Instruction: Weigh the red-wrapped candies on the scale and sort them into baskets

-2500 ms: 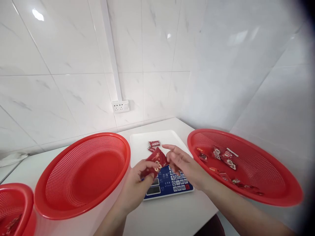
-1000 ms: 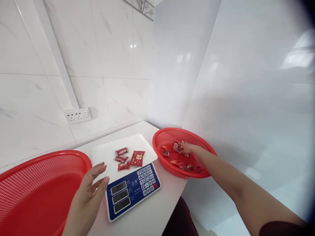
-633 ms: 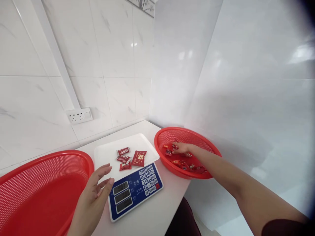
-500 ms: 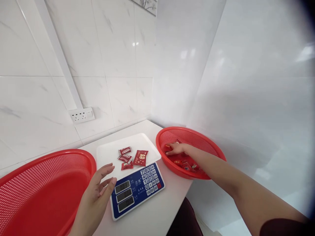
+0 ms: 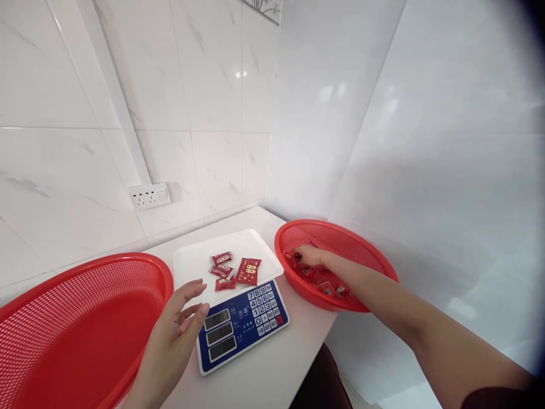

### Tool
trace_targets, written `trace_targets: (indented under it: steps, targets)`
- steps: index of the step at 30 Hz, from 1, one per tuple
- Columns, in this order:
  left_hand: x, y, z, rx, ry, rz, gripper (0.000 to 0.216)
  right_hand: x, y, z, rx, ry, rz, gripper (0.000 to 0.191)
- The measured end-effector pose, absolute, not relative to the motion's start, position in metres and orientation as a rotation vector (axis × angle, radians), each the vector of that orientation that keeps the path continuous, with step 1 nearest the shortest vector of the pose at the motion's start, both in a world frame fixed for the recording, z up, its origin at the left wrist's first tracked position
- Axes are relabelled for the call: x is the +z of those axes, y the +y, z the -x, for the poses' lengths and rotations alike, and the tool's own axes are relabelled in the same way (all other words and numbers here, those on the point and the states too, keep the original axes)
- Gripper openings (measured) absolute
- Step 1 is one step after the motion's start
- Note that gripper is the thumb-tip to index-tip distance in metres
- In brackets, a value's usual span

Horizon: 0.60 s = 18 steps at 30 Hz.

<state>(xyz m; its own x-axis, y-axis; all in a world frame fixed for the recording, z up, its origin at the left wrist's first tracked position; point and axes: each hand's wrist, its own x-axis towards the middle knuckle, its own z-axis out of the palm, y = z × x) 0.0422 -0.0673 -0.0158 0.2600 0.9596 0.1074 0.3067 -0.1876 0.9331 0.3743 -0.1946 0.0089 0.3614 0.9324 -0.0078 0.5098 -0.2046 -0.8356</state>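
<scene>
My right hand (image 5: 310,255) reaches down into the right red basket (image 5: 378,264), its fingers curled around a small red wrapped candy (image 5: 297,259); the fingertips are partly hidden. More red candy packets (image 5: 327,288) lie in that basket. My left hand (image 5: 174,329) hovers by the left edge of a digital scale (image 5: 242,326), fingers apart and holding nothing. On the scale's white tray (image 5: 191,255) rest several small red wrapped candies (image 5: 222,271) and one larger flat red packet (image 5: 248,271).
A second, larger red basket (image 5: 85,329) stands on the left, with no contents visible in the part shown. The scale and the right basket share a white table (image 5: 272,363) set against tiled walls. A power socket (image 5: 150,196) is mounted on the wall behind.
My right hand has curled its fingers further down among the candies. My left hand keeps its pose beside the scale. The whole view has shifted slightly.
</scene>
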Motion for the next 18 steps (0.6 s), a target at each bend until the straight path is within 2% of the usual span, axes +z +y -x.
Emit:
trace_targets:
  steps: [4, 8, 11, 18]
  targets:
    - [-0.015, -0.069, -0.043, 0.970, 1.151, -1.651, 0.043, 0.004, -0.168, -0.384, 0.793, -1.136, 1.831, 0.028]
    - [-0.015, -0.070, -0.045, 1.014, 1.128, -1.633, 0.040, 0.015, -0.098, -0.392, 0.836, -1.165, 1.894, 0.017]
    - [-0.016, -0.070, -0.045, 0.990, 1.104, -1.634, 0.037, 0.020, -0.056, -0.394, 0.827, -1.192, 1.851, 0.020]
    - [-0.020, -0.078, -0.056, 0.838, 0.795, -1.422, 0.034, 0.022, -0.061, -0.317, 0.984, -1.532, 1.501, 0.026]
